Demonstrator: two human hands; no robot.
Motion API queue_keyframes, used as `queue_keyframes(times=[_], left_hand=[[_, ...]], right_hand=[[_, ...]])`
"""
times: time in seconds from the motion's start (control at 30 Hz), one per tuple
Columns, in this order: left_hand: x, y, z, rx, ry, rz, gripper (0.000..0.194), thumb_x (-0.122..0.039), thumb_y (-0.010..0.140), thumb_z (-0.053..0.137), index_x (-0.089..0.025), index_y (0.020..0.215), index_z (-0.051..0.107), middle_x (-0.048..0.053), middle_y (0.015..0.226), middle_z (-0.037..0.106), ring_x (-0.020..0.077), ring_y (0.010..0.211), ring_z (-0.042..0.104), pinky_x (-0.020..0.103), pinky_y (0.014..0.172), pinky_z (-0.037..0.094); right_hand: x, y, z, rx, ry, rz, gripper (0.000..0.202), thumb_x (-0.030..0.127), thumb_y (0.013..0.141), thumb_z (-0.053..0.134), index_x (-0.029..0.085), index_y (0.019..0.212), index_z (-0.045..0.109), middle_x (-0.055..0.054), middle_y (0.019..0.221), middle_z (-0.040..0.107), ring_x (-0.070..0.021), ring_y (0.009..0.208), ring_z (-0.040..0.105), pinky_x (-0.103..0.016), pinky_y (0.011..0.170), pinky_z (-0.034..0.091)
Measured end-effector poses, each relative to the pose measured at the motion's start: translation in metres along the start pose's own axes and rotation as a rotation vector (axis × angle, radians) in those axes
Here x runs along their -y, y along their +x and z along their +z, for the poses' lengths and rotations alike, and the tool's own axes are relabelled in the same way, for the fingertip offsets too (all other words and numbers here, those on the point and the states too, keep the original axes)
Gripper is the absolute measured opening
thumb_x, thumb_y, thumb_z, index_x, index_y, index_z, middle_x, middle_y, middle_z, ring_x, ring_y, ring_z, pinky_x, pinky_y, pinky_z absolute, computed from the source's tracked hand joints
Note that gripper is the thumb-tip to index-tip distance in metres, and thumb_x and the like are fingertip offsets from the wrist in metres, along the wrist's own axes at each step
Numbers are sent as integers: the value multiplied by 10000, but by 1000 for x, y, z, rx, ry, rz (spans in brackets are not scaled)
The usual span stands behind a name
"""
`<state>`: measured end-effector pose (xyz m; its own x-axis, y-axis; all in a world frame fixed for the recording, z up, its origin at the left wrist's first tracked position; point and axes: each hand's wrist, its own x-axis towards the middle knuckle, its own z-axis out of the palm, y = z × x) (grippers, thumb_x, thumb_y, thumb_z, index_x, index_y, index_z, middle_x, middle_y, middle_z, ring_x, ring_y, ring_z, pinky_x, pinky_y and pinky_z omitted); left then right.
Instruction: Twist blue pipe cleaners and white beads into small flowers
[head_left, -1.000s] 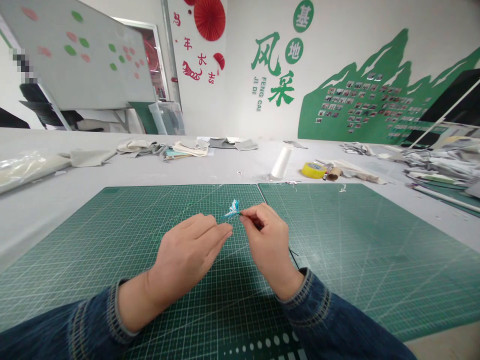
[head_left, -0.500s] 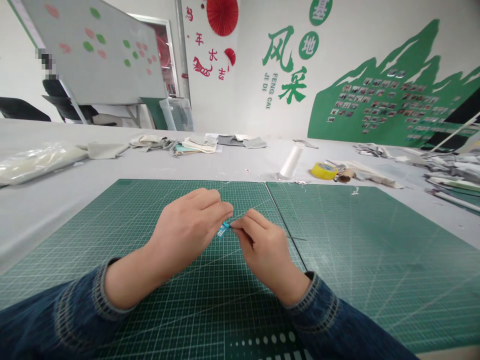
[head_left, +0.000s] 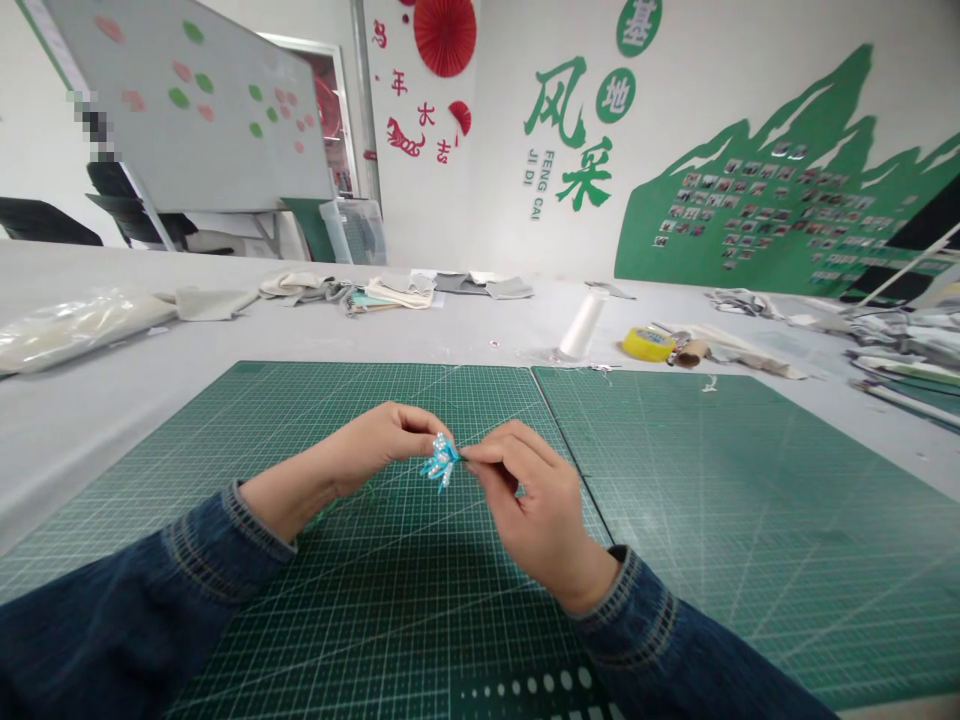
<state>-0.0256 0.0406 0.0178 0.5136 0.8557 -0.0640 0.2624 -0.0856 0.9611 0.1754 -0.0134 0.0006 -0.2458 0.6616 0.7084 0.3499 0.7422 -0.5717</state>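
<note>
A small blue flower with white beads [head_left: 441,462] is held above the green cutting mat [head_left: 360,620], its petals pointing left and down. My right hand [head_left: 536,500] pinches the dark stem end at the flower's base between thumb and index finger. My left hand [head_left: 382,445] is at the flower's upper left, its fingers curled together behind the petals. What the left fingertips grip is partly hidden by the flower.
A second green mat [head_left: 750,520] lies at the right. Behind the mats are a white thread cone [head_left: 583,325], yellow tape [head_left: 648,344], a cardboard roll [head_left: 691,352], fabric scraps [head_left: 401,290] and a plastic-wrapped bundle [head_left: 82,325].
My left hand has turned and lowered, and more of the beaded flower now shows. The right hand keeps its pinch in nearly the same place. The thin stem at its right no longer shows clearly.
</note>
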Motion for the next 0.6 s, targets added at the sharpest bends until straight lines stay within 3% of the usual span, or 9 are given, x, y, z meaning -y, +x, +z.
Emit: queue_keyframes(times=[0.2, 0.3, 0.4, 0.47, 0.6], left_hand=[[9, -1, 21, 51, -248, -118, 185, -345, 780, 677, -163, 764, 704, -37, 595, 455, 89, 527, 271, 237, 504, 207], [11, 0, 28, 82, -414, -124, 255, -403, 762, 723, -151, 771, 686, -50, 600, 416, 72, 514, 223, 235, 488, 167], [12, 0, 38, 33, -463, -125, 247, -395, 775, 716, -151, 792, 681, -36, 641, 479, 63, 501, 238, 230, 474, 168], [11, 0, 45, -49, -382, -102, 220, -379, 795, 702, -161, 814, 695, -16, 682, 551, 67, 509, 302, 224, 477, 210], [4, -7, 54, -231, 70, 87, 154, -335, 866, 643, -211, 829, 726, 5, 776, 677, 133, 706, 562, 263, 658, 423]], right_hand=[[1, 2, -3, -149, 19, 71, 157, 88, 907, 568, 210, 886, 665, -10, 811, 618, -146, 736, 583, -303, 649, 474], [-1, 5, -3, -190, 41, 167, 140, 103, 889, 593, 212, 846, 670, -6, 794, 623, -150, 731, 582, -302, 644, 465], [-5, 7, -4, -244, 75, 290, 105, 139, 870, 620, 217, 823, 671, 0, 773, 618, -152, 711, 576, -300, 633, 457], [-10, 8, -5, -286, 96, 370, 75, 165, 860, 630, 217, 824, 672, 0, 766, 624, -154, 702, 576, -301, 633, 458], [-18, 9, -6, -336, 86, 486, 50, 197, 854, 628, 211, 846, 676, -13, 792, 670, -168, 724, 602, -318, 668, 475]])
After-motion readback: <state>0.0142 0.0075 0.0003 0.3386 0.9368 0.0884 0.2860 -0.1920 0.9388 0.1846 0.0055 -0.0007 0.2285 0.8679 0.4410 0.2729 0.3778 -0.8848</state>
